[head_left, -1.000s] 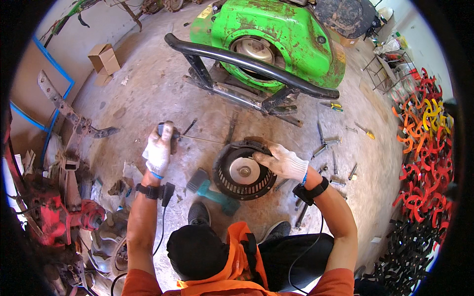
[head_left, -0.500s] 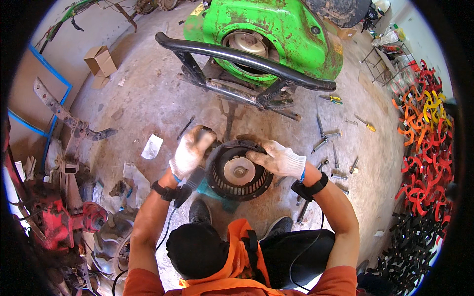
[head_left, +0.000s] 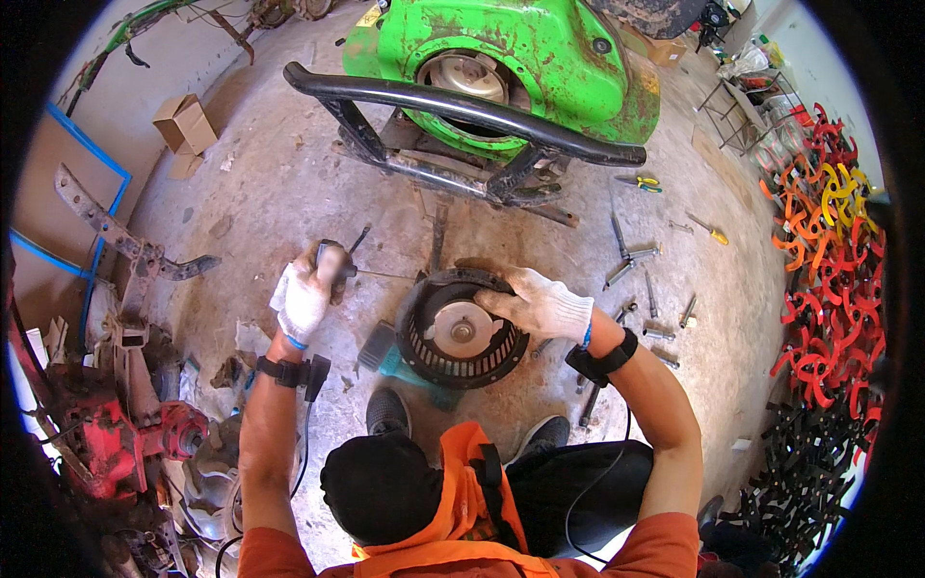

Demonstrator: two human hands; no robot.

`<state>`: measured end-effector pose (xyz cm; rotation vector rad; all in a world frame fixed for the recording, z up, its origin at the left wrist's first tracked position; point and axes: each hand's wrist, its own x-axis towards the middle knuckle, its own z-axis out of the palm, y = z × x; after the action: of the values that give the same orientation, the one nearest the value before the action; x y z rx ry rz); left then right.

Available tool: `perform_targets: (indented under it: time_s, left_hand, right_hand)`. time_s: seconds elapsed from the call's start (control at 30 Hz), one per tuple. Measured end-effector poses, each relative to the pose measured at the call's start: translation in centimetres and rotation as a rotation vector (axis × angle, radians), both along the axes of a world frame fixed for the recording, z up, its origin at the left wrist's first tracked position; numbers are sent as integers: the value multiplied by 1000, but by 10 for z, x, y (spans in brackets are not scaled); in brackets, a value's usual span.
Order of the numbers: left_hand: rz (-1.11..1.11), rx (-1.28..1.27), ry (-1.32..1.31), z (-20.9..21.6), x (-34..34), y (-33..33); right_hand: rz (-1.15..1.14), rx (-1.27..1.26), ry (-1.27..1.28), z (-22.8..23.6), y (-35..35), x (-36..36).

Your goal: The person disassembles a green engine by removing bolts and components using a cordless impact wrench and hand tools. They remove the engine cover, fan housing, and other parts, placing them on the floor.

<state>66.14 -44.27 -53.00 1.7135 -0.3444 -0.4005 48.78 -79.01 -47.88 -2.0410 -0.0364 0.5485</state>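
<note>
A round black recoil starter (head_left: pixel 469 368) with a slotted side and a silver centre disc (head_left: pixel 462 329) rests on the floor before my feet. My right hand (head_left: pixel 547 308), in a soiled white glove, grips its upper right rim, thumb reaching inward over the opening. Out to the left, my gloved left hand (head_left: pixel 304 297) is closed around a black pull handle (head_left: pixel 341 274). A thin cord runs from this handle to the starter's housing. Beneath the starter's left side show a teal cloth (head_left: pixel 397 366) and a dark grey block (head_left: pixel 377 347).
Ahead stands a green engine cover (head_left: pixel 549 67) behind a black tubular bar (head_left: pixel 462 114). Wrenches, sockets and a yellow screwdriver (head_left: pixel 708 228) lie on the right floor. Piled curved blades (head_left: pixel 829 299) line the right wall; red machinery (head_left: pixel 116 443) stands at left.
My left hand has moved left, away from the starter, taking the pull handle along, and the cord now shows between them. My right hand stays on the rim.
</note>
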Motion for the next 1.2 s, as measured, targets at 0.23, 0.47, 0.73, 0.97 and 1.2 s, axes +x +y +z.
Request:
perform_targets:
  time_s: [0.23,0.47,0.73,0.97,1.2]
  left_hand:
    - [26,26,20,-11,4,9]
    - [56,44,28,-20,8,21]
    - [125,77,3,-40,26,49]
    - [223,76,-40,-55,42,71]
    - [139,86,-4,-51,7,33]
  right_hand:
    - [10,-35,-67,-6,-5,-5]
    - [9,45,-174,-5,-10,-9]
    - [-3,41,-112,-1,-15,-14]
    - [-7,74,-115,-7,-21,-15]
    - [1,15,-95,-7,-17,-11]
